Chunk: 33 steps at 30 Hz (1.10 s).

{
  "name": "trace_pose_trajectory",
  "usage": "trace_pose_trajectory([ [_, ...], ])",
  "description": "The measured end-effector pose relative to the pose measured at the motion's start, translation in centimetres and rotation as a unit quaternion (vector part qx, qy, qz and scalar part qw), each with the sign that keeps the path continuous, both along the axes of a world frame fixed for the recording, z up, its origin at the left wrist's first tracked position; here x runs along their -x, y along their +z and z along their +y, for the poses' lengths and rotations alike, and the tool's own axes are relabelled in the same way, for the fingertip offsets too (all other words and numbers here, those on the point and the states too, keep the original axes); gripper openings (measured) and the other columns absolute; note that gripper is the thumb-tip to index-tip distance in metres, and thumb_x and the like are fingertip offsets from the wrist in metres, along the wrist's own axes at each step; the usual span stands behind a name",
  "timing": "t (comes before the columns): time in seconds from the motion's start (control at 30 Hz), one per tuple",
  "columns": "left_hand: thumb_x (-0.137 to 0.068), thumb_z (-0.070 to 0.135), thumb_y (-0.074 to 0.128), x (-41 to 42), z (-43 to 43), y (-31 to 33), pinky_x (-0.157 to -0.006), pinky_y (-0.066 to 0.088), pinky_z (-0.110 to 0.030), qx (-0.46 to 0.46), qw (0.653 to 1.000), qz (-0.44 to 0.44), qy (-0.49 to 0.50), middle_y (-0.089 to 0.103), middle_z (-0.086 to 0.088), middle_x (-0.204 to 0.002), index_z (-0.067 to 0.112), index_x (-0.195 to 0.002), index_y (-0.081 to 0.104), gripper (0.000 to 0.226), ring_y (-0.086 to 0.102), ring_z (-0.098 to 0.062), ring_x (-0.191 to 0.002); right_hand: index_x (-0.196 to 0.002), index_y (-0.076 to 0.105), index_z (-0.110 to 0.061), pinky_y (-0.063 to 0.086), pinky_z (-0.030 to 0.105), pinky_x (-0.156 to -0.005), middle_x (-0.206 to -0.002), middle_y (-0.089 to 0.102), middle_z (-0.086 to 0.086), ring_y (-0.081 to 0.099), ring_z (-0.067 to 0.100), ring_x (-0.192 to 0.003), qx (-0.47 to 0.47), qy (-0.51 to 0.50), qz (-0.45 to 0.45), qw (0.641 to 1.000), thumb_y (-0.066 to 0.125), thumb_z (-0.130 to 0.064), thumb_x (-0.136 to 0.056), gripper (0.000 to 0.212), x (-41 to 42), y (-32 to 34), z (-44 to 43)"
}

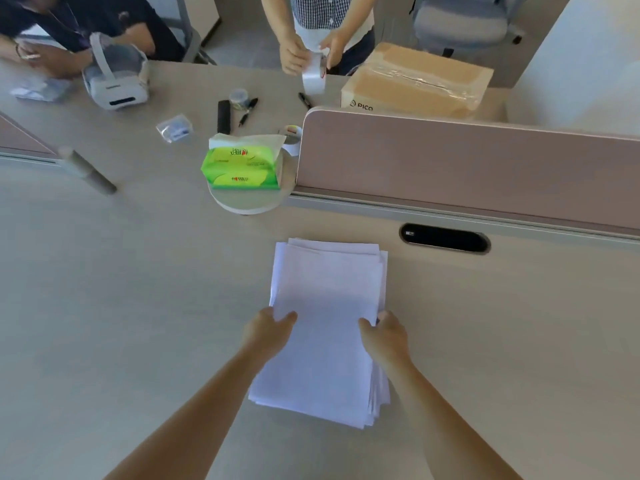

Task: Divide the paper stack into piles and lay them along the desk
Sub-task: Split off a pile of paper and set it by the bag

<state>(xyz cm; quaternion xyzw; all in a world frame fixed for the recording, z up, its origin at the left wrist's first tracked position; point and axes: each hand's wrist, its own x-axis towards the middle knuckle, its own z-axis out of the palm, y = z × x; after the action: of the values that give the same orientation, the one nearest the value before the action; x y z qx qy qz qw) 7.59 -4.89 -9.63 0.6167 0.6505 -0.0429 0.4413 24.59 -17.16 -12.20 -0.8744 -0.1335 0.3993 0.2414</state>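
Both hands grip the paper stack (329,327) on the table (138,306): left hand (268,327) at its left edge, right hand (386,336) at its right, thumbs on top.

Left & right of the grip on the paper stack (329,306): bare desk (104,306), wide room both ways. Ahead-left, green tissue pack (242,168) on round stand (247,203) blocks. Ahead-right, pink divider (450,161) walls off far side; cable slot (445,238) sits just before it.
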Motion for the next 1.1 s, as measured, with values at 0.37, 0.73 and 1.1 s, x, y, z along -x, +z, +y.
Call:
trace_pose_trajectory([
  [0.37,-0.091,0.033,0.057,-2.1,-2.1,0.5,-0.085,0.042,-0.031,0.035,0.997,0.003,0.063,0.052,-0.014,-0.132,0.002,-0.140,0.040,0.060,0.053,-0.031,-0.116,-0.107,0.050,-0.014,0.049,0.040,-0.083,-0.100,0.060,0.002,0.058,0.026,-0.094,0.013,0.006,0.016,1.000,0.041,-0.044,-0.075,0.045,0.8,1.7,-0.5],
  [0.73,-0.088,0.033,0.058,-0.4,-1.8,0.6,-0.087,0.041,-0.031,0.018,0.998,0.014,0.064,0.055,-0.011,-0.137,0.007,-0.139,0.046,0.059,0.052,-0.033,-0.123,-0.129,0.044,0.001,0.042,0.027,-0.056,-0.110,0.056,0.008,0.056,0.023,-0.093,-0.024,0.019,0.036,0.999,0.051,-0.029,-0.091,0.049,3.3,2.8,1.0],
  [1.1,-0.083,0.025,0.060,0.4,-1.3,-0.3,-0.050,0.032,-0.026,0.011,0.997,-0.020,0.079,0.049,0.002,-0.064,0.019,-0.068,0.049,0.019,0.048,-0.020,-0.059,-0.129,0.036,-0.001,0.047,0.040,-0.094,-0.131,0.030,0.015,0.037,0.033,-0.122,0.039,-0.046,0.055,0.997,0.051,-0.029,-0.089,0.051,3.2,2.4,1.9],
])
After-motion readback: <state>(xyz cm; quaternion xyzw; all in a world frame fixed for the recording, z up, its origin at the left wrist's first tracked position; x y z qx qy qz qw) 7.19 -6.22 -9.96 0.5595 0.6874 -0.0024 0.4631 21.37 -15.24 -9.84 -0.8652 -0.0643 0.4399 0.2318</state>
